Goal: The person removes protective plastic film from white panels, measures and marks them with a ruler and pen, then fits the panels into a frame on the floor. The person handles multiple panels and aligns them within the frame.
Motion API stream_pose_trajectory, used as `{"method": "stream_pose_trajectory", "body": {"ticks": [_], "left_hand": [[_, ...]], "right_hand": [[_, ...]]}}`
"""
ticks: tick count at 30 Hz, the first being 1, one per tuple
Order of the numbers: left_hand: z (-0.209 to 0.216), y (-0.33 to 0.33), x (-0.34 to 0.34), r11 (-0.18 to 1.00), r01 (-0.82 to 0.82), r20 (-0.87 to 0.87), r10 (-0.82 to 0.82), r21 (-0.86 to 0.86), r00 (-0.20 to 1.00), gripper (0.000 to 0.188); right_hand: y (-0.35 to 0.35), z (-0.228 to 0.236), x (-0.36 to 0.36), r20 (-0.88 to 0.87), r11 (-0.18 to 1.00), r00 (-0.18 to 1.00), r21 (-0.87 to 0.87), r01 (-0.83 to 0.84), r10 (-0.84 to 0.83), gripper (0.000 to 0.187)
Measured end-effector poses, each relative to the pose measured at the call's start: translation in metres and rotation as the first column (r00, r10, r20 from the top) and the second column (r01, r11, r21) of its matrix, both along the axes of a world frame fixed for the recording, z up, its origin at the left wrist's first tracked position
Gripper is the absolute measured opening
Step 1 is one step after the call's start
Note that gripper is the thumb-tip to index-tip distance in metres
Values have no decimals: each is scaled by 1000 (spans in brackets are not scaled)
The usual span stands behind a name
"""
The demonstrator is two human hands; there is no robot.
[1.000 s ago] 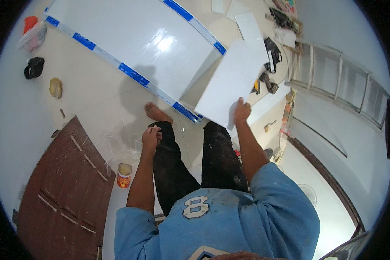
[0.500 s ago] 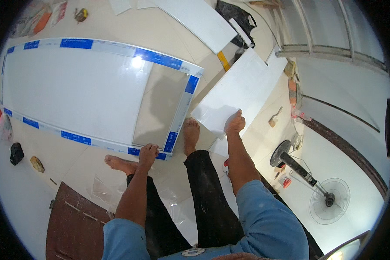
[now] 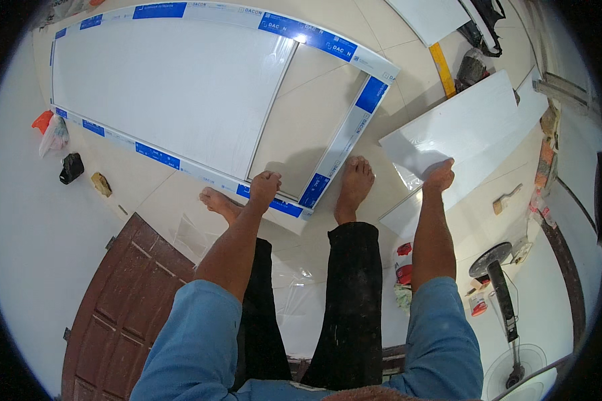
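A large white panel in a white frame (image 3: 349, 139) with blue protective tape lies on the floor ahead of me to the left. The panel covers most of the frame, leaving floor tiles visible through a gap at its right end. My left hand (image 3: 266, 188) is closed at the frame's near rail, close to the right corner; its fingertips are partly hidden. On the right, my right hand (image 3: 439, 176) grips the near edge of a loose white panel (image 3: 451, 127), thumb uppermost. Another white sheet (image 3: 478, 170) lies partly under that panel.
My bare feet stand by the frame's right end. A yellow strip (image 3: 442, 69) and black bag (image 3: 485, 30) lie beyond the loose panel. On the right are a paintbrush (image 3: 507, 199) and fan (image 3: 502, 287). A brown door leaf (image 3: 130, 307) is at lower left, near clear plastic (image 3: 192, 237).
My view has swung, so the floor objects appear farther right, and the frame and loose panel higher. Both hands stay by the same pieces; the left sits slightly farther inward from the frame's corner.
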State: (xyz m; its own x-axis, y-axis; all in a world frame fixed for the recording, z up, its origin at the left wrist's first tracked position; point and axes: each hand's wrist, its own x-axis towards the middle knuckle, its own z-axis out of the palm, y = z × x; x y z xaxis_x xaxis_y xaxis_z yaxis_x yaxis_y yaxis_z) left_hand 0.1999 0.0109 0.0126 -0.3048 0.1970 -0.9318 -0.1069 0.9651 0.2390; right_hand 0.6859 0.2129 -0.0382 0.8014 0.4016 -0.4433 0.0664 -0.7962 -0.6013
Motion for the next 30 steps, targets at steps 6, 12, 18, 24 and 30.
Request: {"method": "stream_pose_trajectory", "body": {"ticks": [6, 12, 18, 24, 30], "left_hand": [[-5, -24, -17, 959, 284, -71, -284, -15, 956, 31], [-18, -78, -30, 970, 241, -146, -243, -34, 959, 36], [-29, -109, -47, 975, 211, -157, -219, -64, 963, 40], [-19, -96, -45, 909, -231, -343, 106, -348, 933, 62], [-10, -59, -56, 866, -346, -419, 182, -360, 890, 89]], "right_hand": [[-20, -28, 72, -29, 911, 940, -237, -336, 339, 63], [1, 25, -58, 321, 758, 707, -55, -650, 630, 33], [-20, 35, -289, -780, 757, 444, 56, -651, 440, 47], [-44, 1, -421, -804, 713, 406, 31, -701, 434, 36], [-52, -18, -465, -686, 597, 455, -38, -802, 568, 27]]}}
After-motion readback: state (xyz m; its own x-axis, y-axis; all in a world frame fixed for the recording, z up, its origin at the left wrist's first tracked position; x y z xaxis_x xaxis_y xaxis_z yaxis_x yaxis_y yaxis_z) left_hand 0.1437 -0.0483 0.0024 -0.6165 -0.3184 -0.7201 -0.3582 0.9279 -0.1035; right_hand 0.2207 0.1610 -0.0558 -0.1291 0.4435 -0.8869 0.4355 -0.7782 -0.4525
